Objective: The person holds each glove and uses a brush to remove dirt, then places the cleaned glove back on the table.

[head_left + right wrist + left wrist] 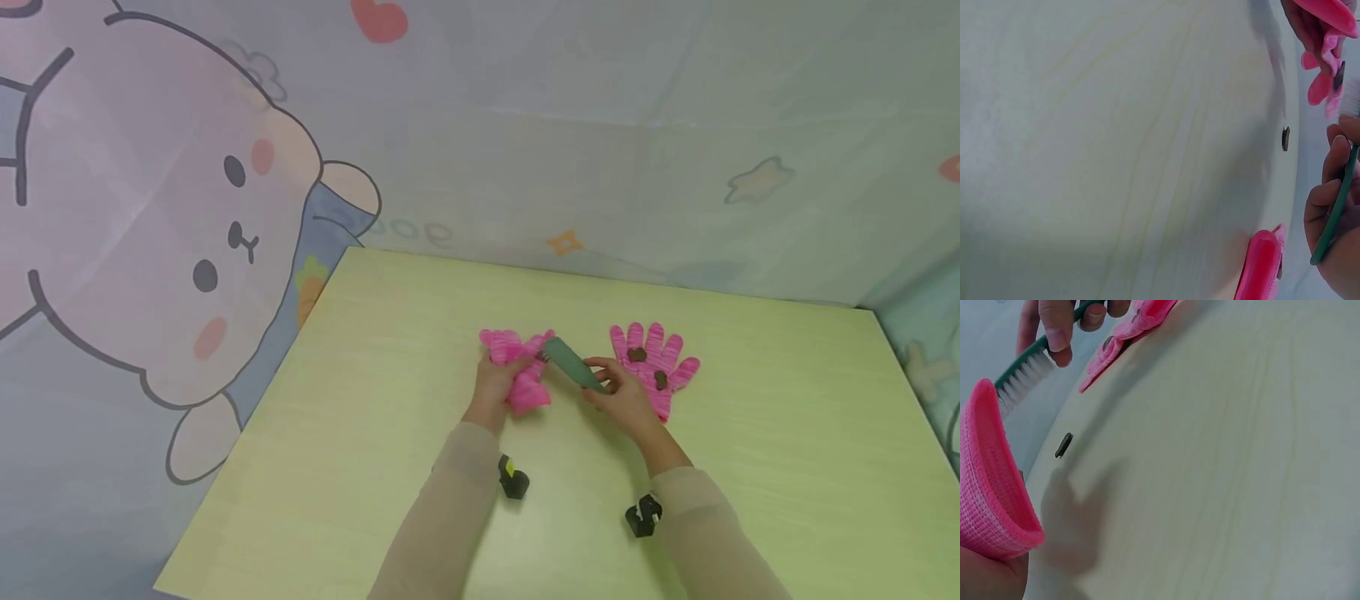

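A bunched pink knit glove [531, 393] is gripped in my left hand [492, 390], raised over the table, its cuff opening towards me. My right hand [624, 402] holds a green brush [573, 365] by its handle. The white bristles [1022, 378] face the held glove, right beside a dark patch [1339, 76] on it. Just right of the brush, a second pink glove [652, 358] lies flat with its fingers spread away from me. Two brown patches show on that glove.
A small dark piece [1064, 445] lies on the pale yellow table [787, 433] between the gloves. Black devices [513, 481] are on both wrists. Behind the table's far edge hangs a printed cloth [600, 167] with a cartoon figure.
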Demonstrator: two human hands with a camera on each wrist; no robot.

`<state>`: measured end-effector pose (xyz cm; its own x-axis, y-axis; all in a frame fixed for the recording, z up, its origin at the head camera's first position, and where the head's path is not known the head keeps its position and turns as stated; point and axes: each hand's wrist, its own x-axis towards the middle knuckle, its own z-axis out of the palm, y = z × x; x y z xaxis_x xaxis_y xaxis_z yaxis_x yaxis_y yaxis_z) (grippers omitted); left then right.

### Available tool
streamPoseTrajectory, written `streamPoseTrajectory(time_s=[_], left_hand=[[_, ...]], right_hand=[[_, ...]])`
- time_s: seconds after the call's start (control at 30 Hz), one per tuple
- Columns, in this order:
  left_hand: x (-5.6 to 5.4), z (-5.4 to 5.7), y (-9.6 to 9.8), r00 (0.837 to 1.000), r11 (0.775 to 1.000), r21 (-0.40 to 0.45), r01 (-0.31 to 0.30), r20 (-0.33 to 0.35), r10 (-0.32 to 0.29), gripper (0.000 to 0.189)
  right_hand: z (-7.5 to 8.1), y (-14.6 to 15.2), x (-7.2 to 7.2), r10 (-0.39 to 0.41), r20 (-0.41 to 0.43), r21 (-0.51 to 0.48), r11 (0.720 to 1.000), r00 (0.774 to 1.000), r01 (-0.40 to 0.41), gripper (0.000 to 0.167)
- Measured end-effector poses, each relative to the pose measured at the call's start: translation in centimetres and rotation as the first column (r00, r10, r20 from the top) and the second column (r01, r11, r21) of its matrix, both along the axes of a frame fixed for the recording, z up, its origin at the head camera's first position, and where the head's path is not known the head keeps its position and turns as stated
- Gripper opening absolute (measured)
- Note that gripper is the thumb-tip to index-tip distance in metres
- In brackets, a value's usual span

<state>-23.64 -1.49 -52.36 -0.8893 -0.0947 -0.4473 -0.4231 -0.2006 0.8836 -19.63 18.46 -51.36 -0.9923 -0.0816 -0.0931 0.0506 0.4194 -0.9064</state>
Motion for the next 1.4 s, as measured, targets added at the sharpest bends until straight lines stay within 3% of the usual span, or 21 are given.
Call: streamPoseTrajectory(time_s=[0.2, 0.4, 0.6, 0.9, 1.07, 1.4], left_hand=[[0.1, -0.4, 0.1, 0.999, 0.997, -0.074, 0.034, -0.011, -0.035, 0.080], [0.0, -0.1, -0.1, 1.000, 0.999, -0.029, -0.025, 0.015, 0.026, 0.081], [0.1, -0.2, -0.2, 0.998, 0.999, -0.025, -0.044, 0.034, 0.045, 0.086], [0.4, 0.3, 0.2, 0.998, 1.000, 0.002, -0.019, 0.058, 0.019, 0.084], [0.0, -0.1, -0.1, 0.998, 0.999, 0.002, -0.042, 0.055, 0.042, 0.085], [0.3, -0.8, 0.7, 0.999, 1.000, -0.017, 0.008, 0.051, -0.007, 0.085]], right_hand=[[0.1, -0.3, -0.2, 0.046, -0.047, 0.026, 0.999, 0.998, -0.045, 0.045], [-0.2, -0.1, 0.1, 0.052, -0.053, 0.076, 0.996, 0.997, -0.048, 0.044], [-0.5, 0.3, 0.0, 0.024, -0.047, 0.096, 0.995, 0.999, -0.020, 0.045], [-0.6, 0.2, -0.2, 0.040, -0.035, 0.104, 0.994, 0.999, -0.036, 0.044], [-0.9, 0.5, 0.0, 0.021, -0.021, 0.114, 0.993, 1.000, -0.019, 0.043], [-0.2, 0.1, -0.2, 0.030, -0.046, 0.134, 0.991, 0.998, -0.024, 0.043]])
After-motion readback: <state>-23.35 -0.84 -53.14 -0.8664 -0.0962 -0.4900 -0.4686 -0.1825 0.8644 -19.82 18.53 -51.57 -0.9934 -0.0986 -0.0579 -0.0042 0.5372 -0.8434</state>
